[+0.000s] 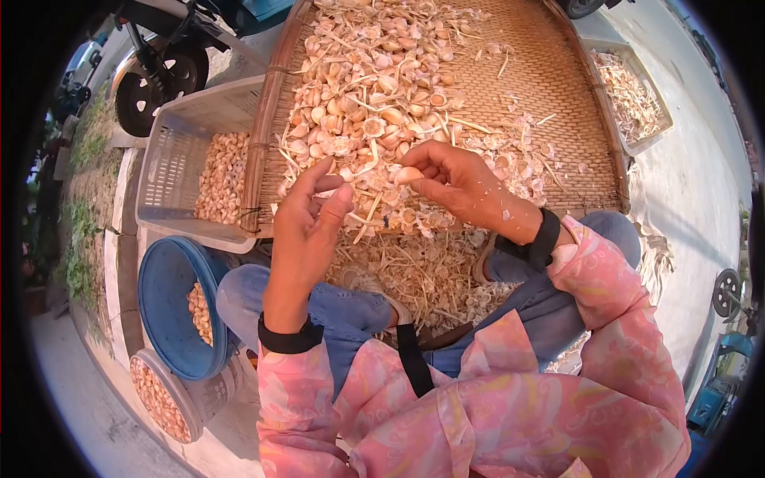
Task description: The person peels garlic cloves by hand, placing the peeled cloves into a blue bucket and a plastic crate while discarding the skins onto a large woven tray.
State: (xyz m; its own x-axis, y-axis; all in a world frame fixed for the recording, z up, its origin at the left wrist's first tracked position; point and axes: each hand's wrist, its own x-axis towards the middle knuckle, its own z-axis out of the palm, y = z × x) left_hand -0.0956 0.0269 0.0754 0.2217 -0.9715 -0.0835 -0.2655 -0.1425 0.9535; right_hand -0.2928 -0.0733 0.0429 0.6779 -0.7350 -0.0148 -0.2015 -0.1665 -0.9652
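Note:
My right hand [462, 185] pinches a pale garlic clove [409, 174] between thumb and fingers, just above the near part of the woven bamboo tray [530, 68]. To its left, my left hand [311, 223] is open, its thumb and fingers apart and nothing visibly gripped. Beneath and beyond both hands spreads a heap of garlic cloves [382, 80] mixed with dry stalks and papery skins. Loose garlic skins [514, 155] lie on the tray to the right of my right hand.
Left of the tray stand a grey plastic crate [179, 151] with cloves, a blue bucket [179, 307] and a white bucket [191, 402] of cloves. A bin of scraps [629, 95] is at right. Stalks and skins [422, 271] cover the ground between my legs. A vehicle wheel [163, 88] stands at upper left.

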